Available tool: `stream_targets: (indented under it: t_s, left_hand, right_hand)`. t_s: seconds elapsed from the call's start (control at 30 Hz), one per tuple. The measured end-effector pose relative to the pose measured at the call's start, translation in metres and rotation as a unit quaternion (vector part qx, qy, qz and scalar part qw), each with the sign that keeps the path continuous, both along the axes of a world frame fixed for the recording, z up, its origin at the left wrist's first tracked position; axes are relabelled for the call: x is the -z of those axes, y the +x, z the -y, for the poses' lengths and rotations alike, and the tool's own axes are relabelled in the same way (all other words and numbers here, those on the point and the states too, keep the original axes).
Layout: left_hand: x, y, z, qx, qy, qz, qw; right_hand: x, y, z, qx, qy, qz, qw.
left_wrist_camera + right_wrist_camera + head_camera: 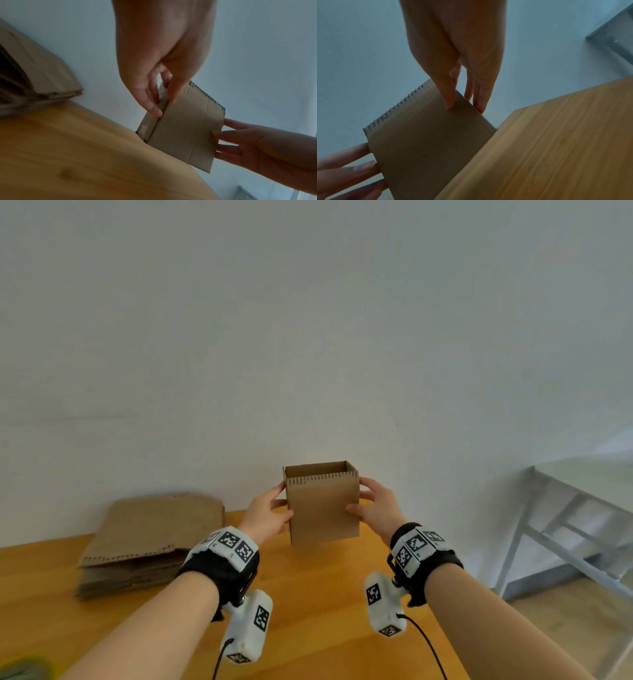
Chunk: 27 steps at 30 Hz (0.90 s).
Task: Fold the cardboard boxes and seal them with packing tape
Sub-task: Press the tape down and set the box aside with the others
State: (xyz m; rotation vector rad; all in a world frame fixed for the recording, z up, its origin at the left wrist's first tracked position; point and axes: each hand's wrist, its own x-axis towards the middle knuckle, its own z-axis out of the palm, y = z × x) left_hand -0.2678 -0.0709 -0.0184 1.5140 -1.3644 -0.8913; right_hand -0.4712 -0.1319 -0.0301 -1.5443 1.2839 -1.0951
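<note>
A small brown cardboard box [322,508] is held upright in the air over the far part of the wooden table [308,594], its top open and its flaps with zigzag edges standing up. My left hand [277,503] grips its left side, thumb on the front face and fingers along the side panel. My right hand [363,496] grips the right side the same way. The left wrist view shows the box [185,129] between my left hand [152,97] and right hand [248,146]. In the right wrist view, my right hand [465,94] pinches the box [423,142] at its corner.
A stack of flat cardboard blanks [150,539] lies at the table's far left against the white wall. A grey metal frame [565,529] stands on the floor to the right of the table. Something green [24,669] shows at the bottom left corner.
</note>
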Motion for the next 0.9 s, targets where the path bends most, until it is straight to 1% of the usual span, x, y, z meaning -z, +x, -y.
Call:
stream_targets:
  t_s: [0.13, 0.23, 0.33, 0.43, 0.57, 0.63, 0.73, 0.9]
  left_hand:
    - [0.013, -0.016, 0.041, 0.044, 0.007, 0.0, 0.999]
    - [0.023, -0.022, 0.062, 0.064, 0.026, -0.008, 0.998]
    - [0.031, -0.024, 0.077, 0.086, 0.038, -0.015, 0.995]
    - [0.036, -0.024, 0.085, 0.111, 0.029, -0.007, 0.993]
    - [0.038, -0.028, 0.086, 0.127, 0.016, 0.017, 0.992]
    - [0.038, -0.026, 0.085, 0.108, 0.017, 0.046, 0.993]
    - [0.034, -0.02, 0.082, 0.064, 0.025, 0.121, 0.99]
    - [0.015, -0.004, 0.058, 0.063, 0.034, 0.257, 0.964]
  right_hand:
    - [0.009, -0.017, 0.038, 0.026, -0.005, -0.039, 0.999]
    - [0.017, -0.023, 0.058, 0.04, -0.002, -0.047, 0.998]
    - [0.025, -0.023, 0.072, 0.049, 0.003, -0.043, 0.998]
    - [0.029, -0.023, 0.08, 0.056, 0.016, -0.039, 0.998]
    - [0.029, -0.023, 0.084, 0.053, 0.027, -0.069, 0.996]
    - [0.026, -0.022, 0.085, 0.049, 0.03, -0.098, 0.994]
    - [0.018, -0.021, 0.08, 0.054, 0.017, -0.149, 0.987]
    - [-0.006, -0.017, 0.057, 0.06, 0.01, -0.247, 0.967]
